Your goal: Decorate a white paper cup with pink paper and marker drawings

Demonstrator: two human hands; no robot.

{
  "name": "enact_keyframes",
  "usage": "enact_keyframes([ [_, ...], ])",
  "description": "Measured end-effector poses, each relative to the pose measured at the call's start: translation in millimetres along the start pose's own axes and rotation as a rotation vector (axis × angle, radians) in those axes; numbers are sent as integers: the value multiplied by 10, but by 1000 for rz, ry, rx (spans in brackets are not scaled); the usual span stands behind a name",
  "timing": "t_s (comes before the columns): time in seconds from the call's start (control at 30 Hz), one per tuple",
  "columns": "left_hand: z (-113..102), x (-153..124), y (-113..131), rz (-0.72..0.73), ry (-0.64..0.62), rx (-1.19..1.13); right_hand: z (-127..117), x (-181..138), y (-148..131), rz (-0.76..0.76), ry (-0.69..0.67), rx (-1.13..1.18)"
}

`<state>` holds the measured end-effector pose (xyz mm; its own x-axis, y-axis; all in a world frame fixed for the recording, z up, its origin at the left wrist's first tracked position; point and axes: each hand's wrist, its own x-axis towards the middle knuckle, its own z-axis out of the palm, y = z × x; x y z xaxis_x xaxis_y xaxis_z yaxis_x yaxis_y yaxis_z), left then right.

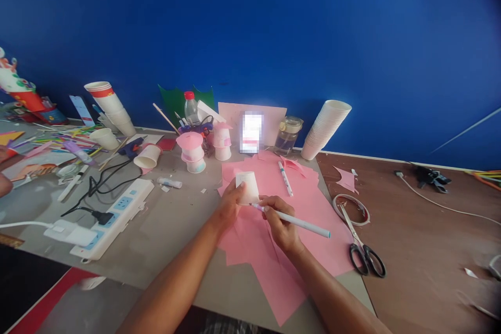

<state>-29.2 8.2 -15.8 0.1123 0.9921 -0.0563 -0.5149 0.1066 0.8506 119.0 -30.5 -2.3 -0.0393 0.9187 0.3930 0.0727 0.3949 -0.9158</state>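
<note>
My left hand (229, 206) is closed around a small white paper cup (247, 187), holding it upside down on the pink paper sheets (270, 250). In my right hand (279, 222) is a light blue marker pen (299, 223), gripped like a pencil with its tip touching the cup's lower edge. Both hands rest over the pink paper near the table's front.
A second marker (285, 178) lies on the pink paper. Scissors (364, 250) and a tape ring (351, 209) sit to the right. A stack of white cups (324, 129), a jar (287, 135), pink-topped cups (191, 152), a power strip (109, 219) and a glue gun (131, 147) lie around.
</note>
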Motion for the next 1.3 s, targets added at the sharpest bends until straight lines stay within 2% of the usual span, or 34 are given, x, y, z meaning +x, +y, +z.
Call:
enact_keyframes([
  [0.3, 14, 12, -10, -18, 12, -41, -14, 25, -45, 56, 89, 50],
  [0.47, 1, 15, -8, -22, 27, -32, -30, 27, -30, 82, 50, 83],
  [0.7, 9, -2, 9, -16, 25, -11, -23, 27, -13, 23, 22, 38],
  [0.97, 8, 7, 5, -22, -20, -33, -51, 39, 11, 82, 85, 121],
  [1.3, -39, 19, -31, -22, 3, -21, -48, 52, -37, 77, 23, 43],
])
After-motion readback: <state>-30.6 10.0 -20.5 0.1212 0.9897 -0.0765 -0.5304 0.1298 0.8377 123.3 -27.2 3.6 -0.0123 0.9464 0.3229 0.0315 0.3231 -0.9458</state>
